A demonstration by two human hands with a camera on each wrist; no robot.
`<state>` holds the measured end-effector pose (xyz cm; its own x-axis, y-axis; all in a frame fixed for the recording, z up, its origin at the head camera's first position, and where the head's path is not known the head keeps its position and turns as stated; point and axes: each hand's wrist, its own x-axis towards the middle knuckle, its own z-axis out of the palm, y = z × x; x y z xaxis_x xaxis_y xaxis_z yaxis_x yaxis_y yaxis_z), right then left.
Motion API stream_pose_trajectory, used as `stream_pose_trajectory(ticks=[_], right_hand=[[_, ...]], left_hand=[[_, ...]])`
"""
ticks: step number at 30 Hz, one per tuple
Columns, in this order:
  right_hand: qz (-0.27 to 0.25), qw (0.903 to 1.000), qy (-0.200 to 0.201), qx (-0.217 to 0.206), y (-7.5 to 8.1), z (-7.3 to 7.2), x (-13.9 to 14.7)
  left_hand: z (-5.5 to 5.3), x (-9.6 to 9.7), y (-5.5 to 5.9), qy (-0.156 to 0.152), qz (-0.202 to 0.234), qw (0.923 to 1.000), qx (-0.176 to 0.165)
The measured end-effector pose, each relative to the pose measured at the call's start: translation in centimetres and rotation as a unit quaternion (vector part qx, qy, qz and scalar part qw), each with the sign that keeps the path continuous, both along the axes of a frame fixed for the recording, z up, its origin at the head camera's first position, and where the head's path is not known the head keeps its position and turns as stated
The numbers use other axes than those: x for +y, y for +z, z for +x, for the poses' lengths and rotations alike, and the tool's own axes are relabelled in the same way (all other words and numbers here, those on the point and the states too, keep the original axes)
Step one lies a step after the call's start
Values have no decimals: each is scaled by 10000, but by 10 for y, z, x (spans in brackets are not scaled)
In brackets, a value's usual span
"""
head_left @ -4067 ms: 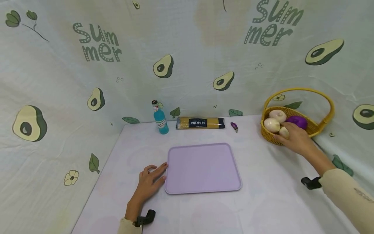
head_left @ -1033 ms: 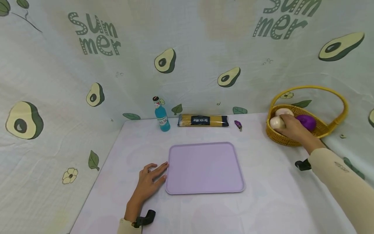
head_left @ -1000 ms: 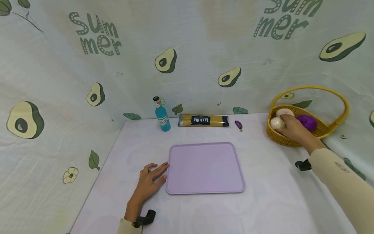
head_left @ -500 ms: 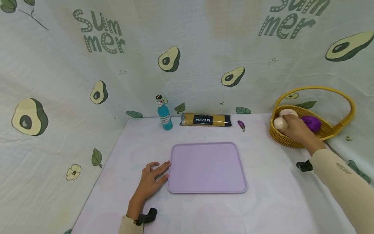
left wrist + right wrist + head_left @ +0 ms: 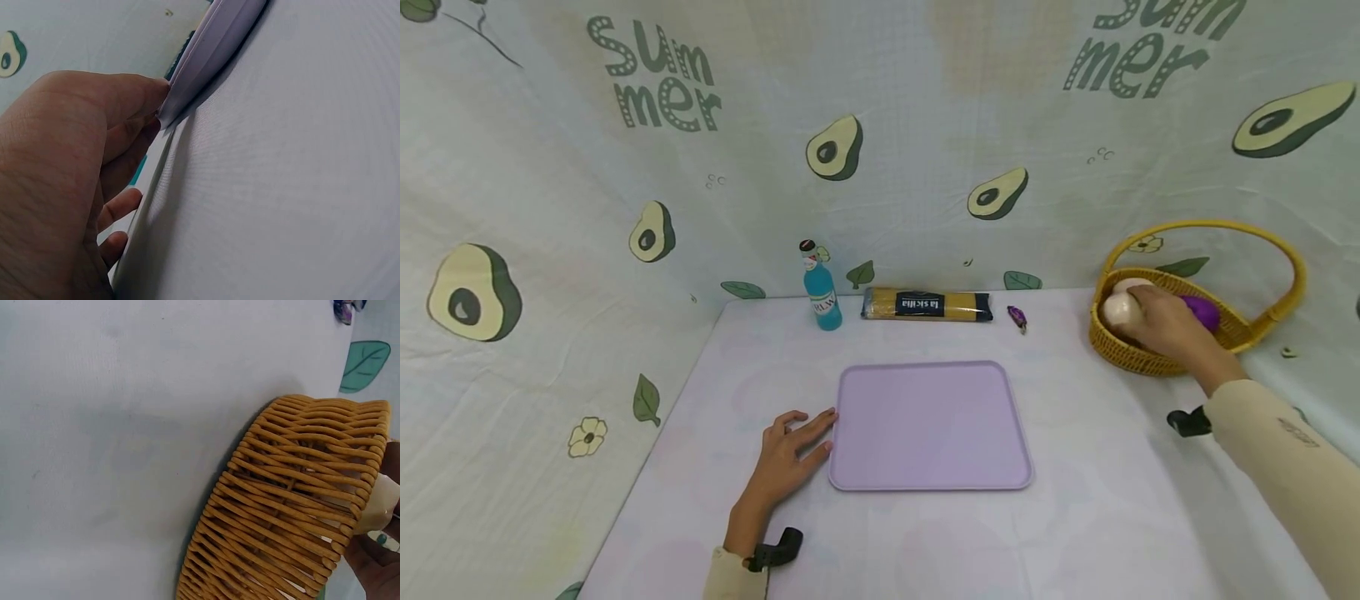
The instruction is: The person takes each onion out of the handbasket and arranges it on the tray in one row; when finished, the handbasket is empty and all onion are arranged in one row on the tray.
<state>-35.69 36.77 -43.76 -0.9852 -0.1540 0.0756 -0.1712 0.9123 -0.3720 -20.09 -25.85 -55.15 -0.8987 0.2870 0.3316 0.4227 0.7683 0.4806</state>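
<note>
My right hand reaches into the yellow wicker basket at the right and grips a white, round, onion-like vegetable. The right wrist view shows fingers curled around a white vegetable just above the rim. Another whitish round vegetable lies behind it, and a purple one is partly hidden by the hand. My left hand rests on the table with extended fingertips at the left edge of the lilac tray; the left wrist view shows its thumb at the tray edge.
At the back stand a blue bottle and, lying beside it, a spaghetti pack. A small purple wrapped item lies right of the pack. The basket's tall handle arches above the right hand. A printed cloth backdrop rises behind the table.
My right hand has shifted within the basket from the small pale piece at its front to the white vegetable on the left, covering more of the purple one. The left hand stays at the tray.
</note>
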Motion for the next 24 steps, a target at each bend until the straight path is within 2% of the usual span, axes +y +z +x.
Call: stream_pose_trajectory(ticks=[8, 13, 24], right_hand=[[158, 9997, 74, 179, 8, 5, -1], [277, 9991, 144, 296, 12, 6, -1], [209, 9996, -14, 180, 17, 15, 0]], left_hand=[[1, 0, 0, -10, -27, 10000, 89], [2, 0, 1, 43, -25, 10000, -29], [2, 0, 1, 19, -5, 9999, -103]])
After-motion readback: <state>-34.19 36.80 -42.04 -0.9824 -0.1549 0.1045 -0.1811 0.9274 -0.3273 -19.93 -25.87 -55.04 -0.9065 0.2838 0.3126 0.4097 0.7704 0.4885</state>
